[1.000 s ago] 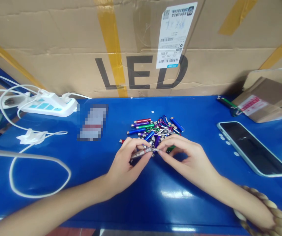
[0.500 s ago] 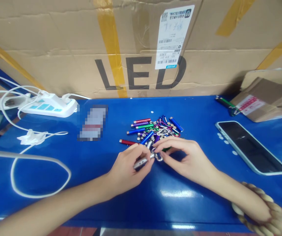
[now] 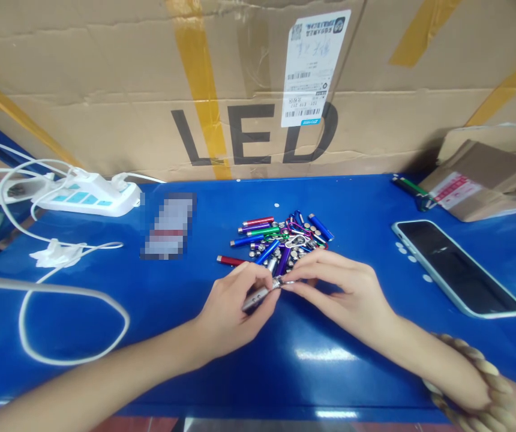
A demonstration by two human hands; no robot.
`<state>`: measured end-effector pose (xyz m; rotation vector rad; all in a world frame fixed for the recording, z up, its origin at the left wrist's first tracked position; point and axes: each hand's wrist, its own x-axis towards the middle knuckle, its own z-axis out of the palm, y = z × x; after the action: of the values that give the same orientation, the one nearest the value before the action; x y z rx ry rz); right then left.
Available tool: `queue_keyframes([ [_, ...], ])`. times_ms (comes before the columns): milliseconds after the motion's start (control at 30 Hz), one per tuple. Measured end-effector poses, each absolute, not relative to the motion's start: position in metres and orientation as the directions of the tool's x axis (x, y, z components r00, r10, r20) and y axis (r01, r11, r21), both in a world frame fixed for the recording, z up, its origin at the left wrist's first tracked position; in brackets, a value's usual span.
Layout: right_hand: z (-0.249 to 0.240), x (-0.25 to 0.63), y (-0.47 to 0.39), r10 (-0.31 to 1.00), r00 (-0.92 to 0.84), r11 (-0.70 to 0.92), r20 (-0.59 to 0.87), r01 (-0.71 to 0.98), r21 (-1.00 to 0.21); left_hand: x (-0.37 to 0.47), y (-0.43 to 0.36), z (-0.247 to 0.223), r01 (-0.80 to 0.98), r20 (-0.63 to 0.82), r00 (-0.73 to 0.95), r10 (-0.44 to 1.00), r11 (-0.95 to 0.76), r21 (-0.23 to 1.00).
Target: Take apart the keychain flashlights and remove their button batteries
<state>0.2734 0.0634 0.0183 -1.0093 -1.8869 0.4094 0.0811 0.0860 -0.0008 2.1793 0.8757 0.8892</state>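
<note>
Now your left hand (image 3: 233, 309) pinches a little silver light (image 3: 260, 293), your right hand (image 3: 345, 294) pinches its end, and the box (image 3: 105, 90) behind says "LED".

Glossy blue tabletop (image 3: 249, 372), metallic penlight (image 3: 258, 295), matt cardboard box (image 3: 105, 108).

Behind my table I read big black letters, "LED", printed on the cardboard box (image 3: 105, 108). The white label (image 3: 309, 66) stuck on it carries barcodes and small print I can't read.
</note>
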Motion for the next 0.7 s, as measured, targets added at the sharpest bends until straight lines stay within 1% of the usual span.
queue_keyframes([
  [100,0.0171,0.2729,0.062,0.782,-0.229,0.611,0.579,0.465,-0.641,0.0795,0.0857,-0.0016,0.357,0.261,0.563,0.784,-0.516,0.779],
  [200,0.0147,0.2744,0.0611,0.775,-0.244,0.622,0.583,0.457,-0.636,0.0794,0.0863,-0.0019,0.368,0.246,0.552,0.796,-0.498,0.785],
  [267,0.0132,0.2755,0.0606,0.757,-0.264,0.645,0.598,0.448,-0.619,0.0804,0.0868,-0.0017,0.401,0.233,0.561,0.794,-0.507,0.763],
  [400,0.0129,0.2748,0.0605,0.724,-0.315,0.686,0.614,0.432,-0.586,0.0824,0.0862,-0.0016,0.457,0.269,0.561,0.783,-0.564,0.688],
  [500,0.0139,0.2731,0.061,0.724,-0.33,0.686,0.606,0.431,-0.586,0.0823,0.0851,-0.0019,0.463,0.293,0.54,0.789,-0.569,0.679],
  [600,0.014,0.2734,0.062,0.72,-0.339,0.69,0.605,0.441,-0.574,0.0811,0.0854,-0.0012,0.426,0.243,0.524,0.816,-0.498,0.755],
  [700,0.0138,0.2757,0.0629,0.721,-0.339,0.688,0.604,0.461,-0.561,0.0804,0.087,0.001,0.329,0.181,0.521,0.834,-0.392,0.859],
])
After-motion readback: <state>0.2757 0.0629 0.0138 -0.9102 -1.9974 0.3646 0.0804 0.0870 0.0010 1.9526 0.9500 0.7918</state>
